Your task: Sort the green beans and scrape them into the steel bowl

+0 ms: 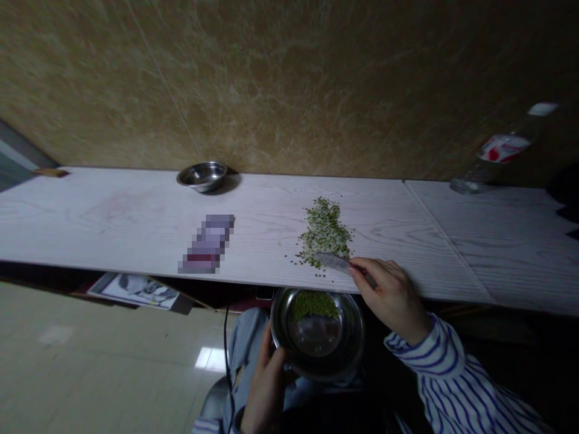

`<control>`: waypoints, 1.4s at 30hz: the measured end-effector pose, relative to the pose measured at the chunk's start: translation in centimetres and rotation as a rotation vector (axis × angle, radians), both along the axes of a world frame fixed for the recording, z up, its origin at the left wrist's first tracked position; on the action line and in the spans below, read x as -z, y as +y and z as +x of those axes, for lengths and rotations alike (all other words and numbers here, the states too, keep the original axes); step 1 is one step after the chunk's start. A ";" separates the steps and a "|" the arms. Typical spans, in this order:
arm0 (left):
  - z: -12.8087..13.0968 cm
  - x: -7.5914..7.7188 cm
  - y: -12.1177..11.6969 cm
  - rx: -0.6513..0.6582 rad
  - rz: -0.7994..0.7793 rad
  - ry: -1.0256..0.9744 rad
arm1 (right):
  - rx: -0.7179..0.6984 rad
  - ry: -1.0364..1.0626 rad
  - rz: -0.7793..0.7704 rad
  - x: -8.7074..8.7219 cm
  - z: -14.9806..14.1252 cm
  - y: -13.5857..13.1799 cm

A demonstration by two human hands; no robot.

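Small green beans (326, 226), which look like mung beans, lie scattered on the white wood-grain table. My right hand (391, 292) is closed on a knife (332, 261) with a broad grey blade; its handle is mostly hidden by my fingers. The blade lies almost flat at the near edge of the scattered beans. Below the table edge, my left hand (266, 380) grips the left rim of a steel bowl (357, 337) over my lap. More green beans (314, 305) are heaped on the bowl's far side, and its bare bottom shows nearer me.
A small steel bowl (202, 176) stands by the wall on the left. A blurred-out phone-shaped object (208, 243) lies nearer the front edge. At the right stands a clear plastic bottle (504, 147). An open drawer or box (136, 290) juts out under the table (113, 211).
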State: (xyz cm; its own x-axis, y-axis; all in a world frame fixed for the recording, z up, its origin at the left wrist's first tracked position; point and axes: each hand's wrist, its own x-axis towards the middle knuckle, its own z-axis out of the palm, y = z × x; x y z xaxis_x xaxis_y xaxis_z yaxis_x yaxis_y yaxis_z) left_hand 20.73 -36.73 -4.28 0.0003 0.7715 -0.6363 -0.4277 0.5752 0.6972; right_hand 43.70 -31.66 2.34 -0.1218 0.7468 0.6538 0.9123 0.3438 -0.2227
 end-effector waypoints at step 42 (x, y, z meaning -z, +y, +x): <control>-0.9 -0.3 1.4 0.072 0.005 0.013 | -0.024 0.029 -0.123 -0.2 -1.8 -1.5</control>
